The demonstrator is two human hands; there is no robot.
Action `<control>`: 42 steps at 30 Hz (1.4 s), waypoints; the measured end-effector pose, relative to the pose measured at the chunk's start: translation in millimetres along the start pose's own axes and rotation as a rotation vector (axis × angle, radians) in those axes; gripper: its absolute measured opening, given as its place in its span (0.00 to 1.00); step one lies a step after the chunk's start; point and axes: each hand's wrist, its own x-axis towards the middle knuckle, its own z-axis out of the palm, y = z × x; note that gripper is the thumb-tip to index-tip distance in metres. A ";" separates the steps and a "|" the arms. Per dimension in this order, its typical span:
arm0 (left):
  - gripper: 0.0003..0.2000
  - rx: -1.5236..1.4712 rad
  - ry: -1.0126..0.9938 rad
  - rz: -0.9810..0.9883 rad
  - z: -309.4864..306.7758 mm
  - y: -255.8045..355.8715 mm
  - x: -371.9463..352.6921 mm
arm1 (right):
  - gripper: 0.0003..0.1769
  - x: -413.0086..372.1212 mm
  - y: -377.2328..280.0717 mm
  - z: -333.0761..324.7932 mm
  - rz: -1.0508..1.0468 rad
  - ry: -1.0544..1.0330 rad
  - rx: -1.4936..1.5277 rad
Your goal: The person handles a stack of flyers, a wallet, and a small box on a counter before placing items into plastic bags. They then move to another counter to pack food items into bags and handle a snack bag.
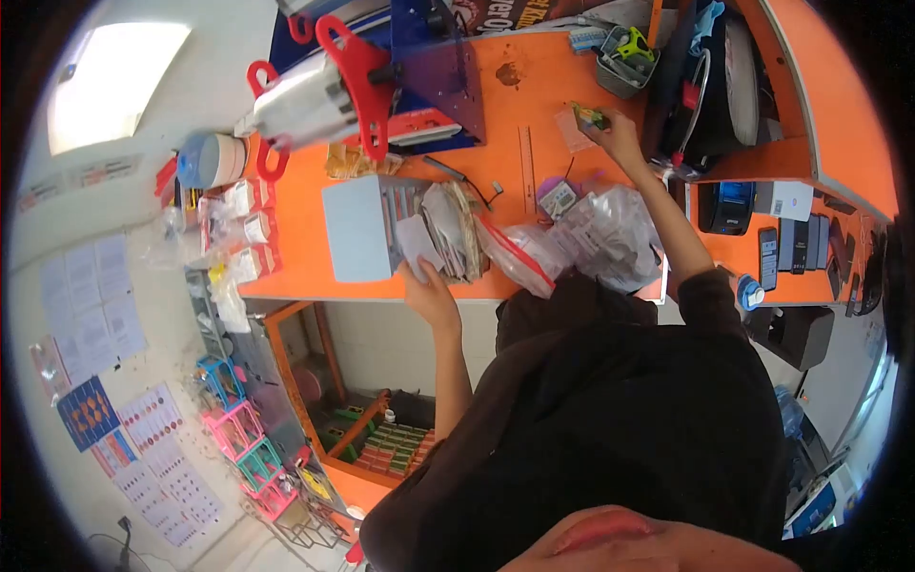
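My left hand pinches a white paper card at the front edge of the orange table. The card is against a bundle of papers and packets standing beside a grey box. Farther up and to the right, my right hand is closed on a small green and yellow item, above a pinkish sheet. Between my hands lie clear plastic bags, a small white device and an upright-lying ruler.
A metal and red machine rises at the upper left. A grey bin of tools stands at the back right. Phones, a black printer and a small bottle are on the right. Red-and-white boxes sit at the left edge.
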 end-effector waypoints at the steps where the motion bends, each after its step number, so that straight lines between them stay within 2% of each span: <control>1: 0.11 -0.068 -0.002 -0.018 4.1 -0.2 -2.5 | 0.21 -13.6 -5.1 -6.4 0.021 0.018 0.019; 2: 0.11 -0.067 0.002 -0.021 13.8 -7.3 -4.6 | 0.20 -26.5 -7.3 -10.3 0.043 0.037 0.039; 4: 0.13 -0.091 -0.013 0.145 36.1 -19.5 -5.5 | 0.20 -44.7 -5.8 -15.8 0.116 0.020 0.061; 6: 0.13 -0.115 0.034 0.220 49.1 -14.5 -9.4 | 0.19 -56.9 -3.9 -17.0 0.188 0.018 0.077; 8: 0.14 -0.144 0.074 0.297 56.2 -6.3 -16.0 | 0.18 -69.3 -0.5 -14.6 0.434 -0.020 0.954; 12: 0.13 -0.101 0.026 0.244 65.0 -5.4 -16.3 | 0.16 -94.7 -30.4 -29.9 0.538 -0.153 1.296; 13: 0.13 -0.107 -0.021 0.216 67.3 -8.1 -14.4 | 0.14 -101.0 -34.8 -31.0 0.525 -0.178 1.325; 17: 0.14 -0.084 -0.003 0.176 66.1 -15.1 -0.4 | 0.15 -121.0 -44.9 -33.9 0.562 -0.180 1.297; 19: 0.16 0.022 -0.208 0.222 64.6 -23.3 7.1 | 0.15 -127.8 -42.8 -35.7 0.560 -0.183 1.321; 20: 0.16 0.019 -0.211 0.226 64.4 -27.4 8.1 | 0.15 -131.4 -40.8 -36.4 0.565 -0.180 1.347; 22: 0.17 0.241 -0.373 0.197 57.3 -21.3 4.9 | 0.16 -135.9 -31.1 -37.6 0.577 -0.133 1.344; 26: 0.17 0.283 -0.384 0.243 64.0 -2.8 -5.1 | 0.17 -150.8 -27.0 -60.6 0.562 0.006 1.327; 29: 0.13 0.466 -0.333 0.139 83.1 -7.5 5.7 | 0.16 -155.6 -21.7 -74.6 0.564 0.086 1.140; 30: 0.13 0.458 -0.339 0.154 90.3 -16.4 10.2 | 0.15 -157.3 -17.6 -79.8 0.542 0.117 1.059; 32: 0.11 0.302 -0.219 0.277 105.6 -37.6 16.2 | 0.15 -159.6 0.1 -81.5 0.498 0.206 0.992; 33: 0.10 0.164 -0.206 0.237 102.2 -27.8 16.1 | 0.15 -160.2 5.3 -84.4 0.429 0.199 0.810; 34: 0.10 0.156 -0.208 0.246 101.7 -25.9 15.9 | 0.15 -159.5 10.1 -85.8 0.361 0.188 0.631; 35: 0.13 0.098 -0.256 0.228 98.0 -25.4 15.8 | 0.16 -161.7 13.3 -81.9 0.282 0.320 0.287; 36: 0.15 0.043 -0.302 0.206 96.3 -26.1 16.3 | 0.16 -158.6 11.3 -81.2 0.283 0.323 0.287; 38: 0.15 0.059 -0.357 0.174 94.2 -29.4 16.7 | 0.15 -153.8 7.8 -77.9 0.083 0.303 -0.344; 41: 0.17 0.075 -0.453 0.114 88.9 -24.8 20.9 | 0.12 -134.0 24.8 -51.0 0.079 0.188 -0.450; 42: 0.15 0.021 -0.309 0.204 80.7 -19.1 16.7 | 0.12 -129.8 21.5 -48.5 0.079 0.193 -0.452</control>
